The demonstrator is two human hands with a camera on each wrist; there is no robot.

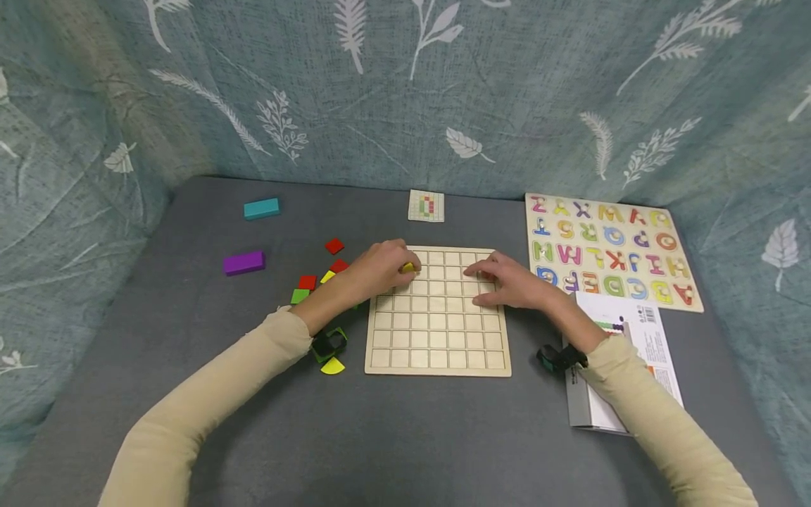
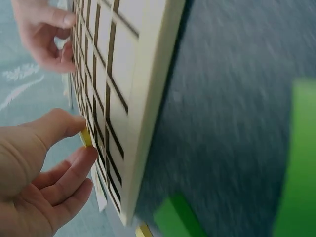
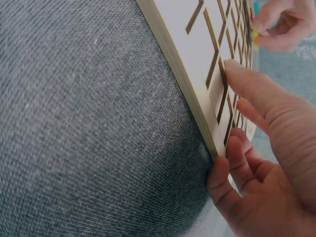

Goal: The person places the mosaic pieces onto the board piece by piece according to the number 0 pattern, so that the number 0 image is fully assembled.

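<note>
My left hand pinches a small yellow piece between thumb and fingertip, close over the upper left of a wooden grid board. The board is pale, with rows of square cells, and lies flat on the grey table. At its upper right side, my right hand rests with fingers loosely bent. In the right wrist view its thumb lies over the cells, and the other fingertips reach the board's edge. Left of the board, partly hidden by my left forearm, are red pieces, a green piece and a yellow quarter-round piece.
Behind the board lies a small pattern card. A wooden alphabet puzzle is at the right, partly under a white box beneath my right forearm. A teal block and a purple block lie at the left.
</note>
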